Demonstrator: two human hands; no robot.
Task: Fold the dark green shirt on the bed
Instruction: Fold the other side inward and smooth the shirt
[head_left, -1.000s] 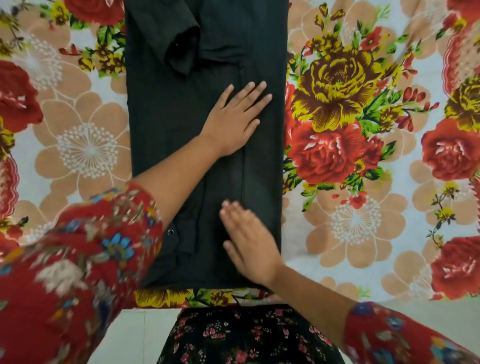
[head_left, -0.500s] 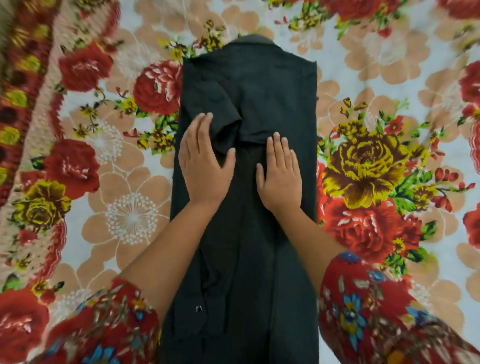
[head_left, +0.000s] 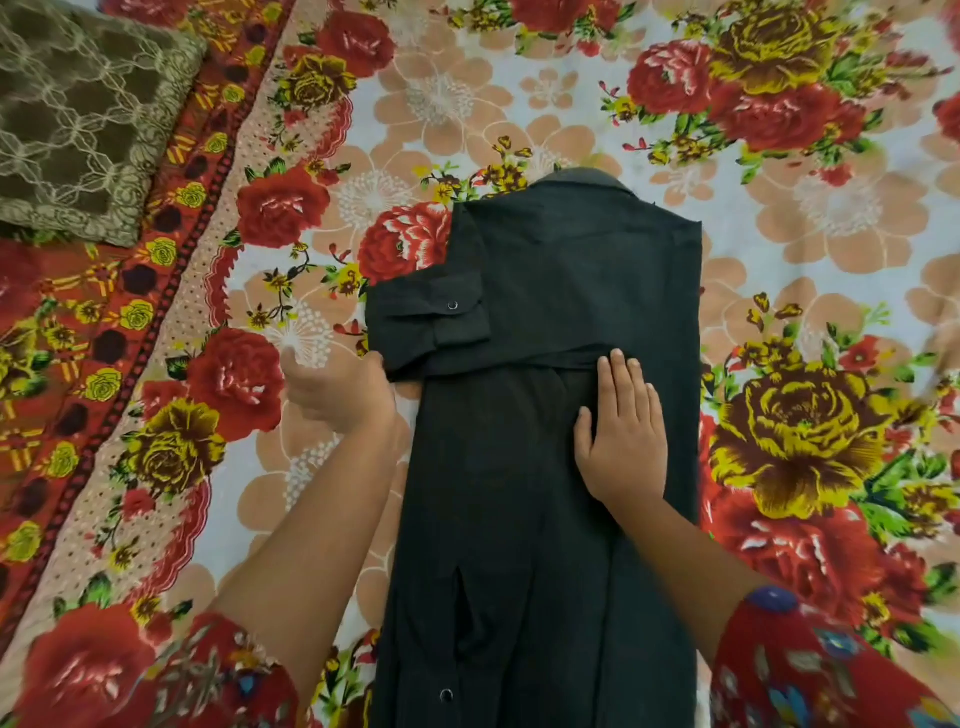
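Head view, left hand (head_left: 340, 391) seemingly gripping shirt (head_left: 519, 519)

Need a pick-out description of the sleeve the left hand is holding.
On the floral bedsheet lies a long dark green shirt, collar away from the camera. Its short sleeve juts past the shirt's left edge, pinched at its lower corner by the left hand. It alone carries a buttoned tab.
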